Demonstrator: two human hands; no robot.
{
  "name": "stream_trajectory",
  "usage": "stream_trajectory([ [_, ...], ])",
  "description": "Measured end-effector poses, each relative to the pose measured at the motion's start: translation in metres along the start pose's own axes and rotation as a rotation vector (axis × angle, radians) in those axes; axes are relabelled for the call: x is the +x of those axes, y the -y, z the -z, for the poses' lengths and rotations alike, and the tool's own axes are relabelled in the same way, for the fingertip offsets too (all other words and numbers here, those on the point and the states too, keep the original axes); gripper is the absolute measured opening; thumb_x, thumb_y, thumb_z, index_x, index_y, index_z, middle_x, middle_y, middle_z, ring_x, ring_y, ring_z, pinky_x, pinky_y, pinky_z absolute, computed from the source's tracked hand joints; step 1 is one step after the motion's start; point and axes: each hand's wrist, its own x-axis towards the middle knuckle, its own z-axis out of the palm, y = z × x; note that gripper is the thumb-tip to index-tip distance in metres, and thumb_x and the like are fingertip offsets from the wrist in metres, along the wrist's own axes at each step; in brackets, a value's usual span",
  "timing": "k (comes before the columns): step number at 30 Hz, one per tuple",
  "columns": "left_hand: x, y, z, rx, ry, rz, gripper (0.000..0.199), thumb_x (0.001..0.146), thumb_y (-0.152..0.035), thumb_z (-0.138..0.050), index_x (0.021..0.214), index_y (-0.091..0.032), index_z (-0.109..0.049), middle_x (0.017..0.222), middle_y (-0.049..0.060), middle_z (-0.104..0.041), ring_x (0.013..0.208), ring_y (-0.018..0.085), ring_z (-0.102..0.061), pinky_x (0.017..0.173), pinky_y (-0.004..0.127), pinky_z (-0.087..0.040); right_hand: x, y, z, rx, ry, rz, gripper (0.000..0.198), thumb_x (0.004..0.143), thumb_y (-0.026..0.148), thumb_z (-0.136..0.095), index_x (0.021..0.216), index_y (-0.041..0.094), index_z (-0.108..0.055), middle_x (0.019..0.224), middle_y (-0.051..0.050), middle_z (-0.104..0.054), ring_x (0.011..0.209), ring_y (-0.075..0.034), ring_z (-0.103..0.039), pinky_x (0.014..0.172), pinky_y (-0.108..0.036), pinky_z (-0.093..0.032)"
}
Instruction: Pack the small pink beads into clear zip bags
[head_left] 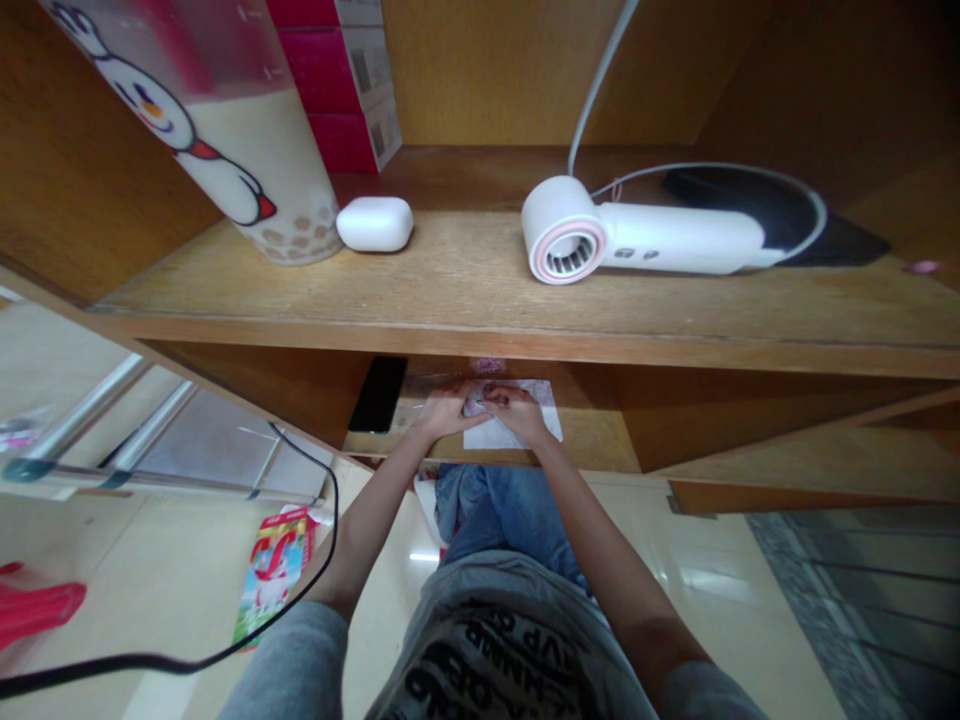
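Observation:
On the lower shelf, a white sheet of paper (538, 394) lies beneath both my hands. My left hand (448, 408) rests at the sheet's left side, its thumb apart from its fingers. Beside it, my right hand (516, 408) has its fingers bent together over the sheet's middle; what they pinch is too small to make out. Between the hands shows a small pale purple patch (472, 402), partly covered by fingers. Just behind them sits a small pink patterned item (491, 365). A black phone (379, 394) lies left of my left hand.
Above, the upper shelf (465, 285) overhangs my hands. It carries a bubble tea cup (262, 170), a white earbud case (375, 223), magenta boxes (330, 85) and a corded white hair dryer (660, 238). A black cable (330, 540) crosses at left, above a colourful packet (274, 570) on the floor.

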Motion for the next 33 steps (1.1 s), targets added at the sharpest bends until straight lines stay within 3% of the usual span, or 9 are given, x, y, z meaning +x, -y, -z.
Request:
stream_trajectory([
  [9,0.0,0.0,0.0,0.024,0.017,0.019,0.055,0.074,-0.056,-0.053,0.113,-0.018,-0.052,0.104,0.011,-0.063,0.096,0.026,-0.059,0.08,0.031,-0.045,-0.006,0.006,0.004,0.045,0.052,0.032,0.022,0.078,0.038,-0.054,0.079,0.021,-0.068,0.072,-0.001,-0.066,0.065,-0.012,-0.058,0.061,-0.022,-0.04],
  [15,0.0,0.003,-0.004,0.027,0.003,0.003,0.053,0.073,-0.053,-0.054,0.112,-0.017,-0.052,0.106,0.011,-0.062,0.095,0.025,-0.06,0.078,0.031,-0.046,-0.008,0.016,0.0,0.004,0.104,0.054,0.015,0.077,0.03,-0.054,0.077,0.021,-0.067,0.065,0.002,-0.062,0.058,-0.01,-0.052,0.055,-0.019,-0.035],
  [19,-0.003,0.004,-0.004,-0.002,-0.059,-0.018,0.065,0.071,-0.059,-0.054,0.119,-0.016,-0.046,0.11,0.012,-0.06,0.099,0.025,-0.058,0.082,0.032,-0.045,-0.009,0.026,0.007,-0.041,0.132,0.082,0.018,0.081,0.029,-0.049,0.079,0.021,-0.065,0.066,0.002,-0.062,0.061,-0.01,-0.053,0.056,-0.019,-0.035],
  [25,-0.008,0.002,0.001,0.01,-0.14,-0.033,0.086,0.065,-0.068,-0.053,0.13,-0.014,-0.034,0.12,0.015,-0.051,0.109,0.029,-0.05,0.091,0.037,-0.04,-0.009,0.05,0.042,-0.322,0.131,0.103,0.025,0.087,0.031,-0.039,0.096,0.023,-0.061,0.087,-0.003,-0.067,0.075,-0.016,-0.059,0.063,-0.024,-0.037],
  [29,-0.009,0.0,0.003,0.01,-0.142,0.005,0.085,0.067,-0.066,-0.054,0.131,-0.015,-0.033,0.117,0.016,-0.051,0.108,0.03,-0.049,0.091,0.04,-0.038,-0.007,0.069,0.073,-0.571,0.13,0.081,0.032,0.09,0.038,-0.033,0.1,0.026,-0.061,0.088,-0.007,-0.068,0.074,-0.019,-0.061,0.065,-0.027,-0.038],
  [33,-0.009,0.001,0.004,-0.012,-0.162,0.013,0.078,0.07,-0.059,-0.055,0.131,-0.015,-0.034,0.118,0.015,-0.049,0.109,0.03,-0.047,0.093,0.04,-0.037,-0.006,0.079,0.099,-0.665,0.106,0.113,0.035,0.091,0.04,-0.031,0.103,0.026,-0.061,0.09,-0.008,-0.068,0.076,-0.021,-0.062,0.066,-0.029,-0.038],
])
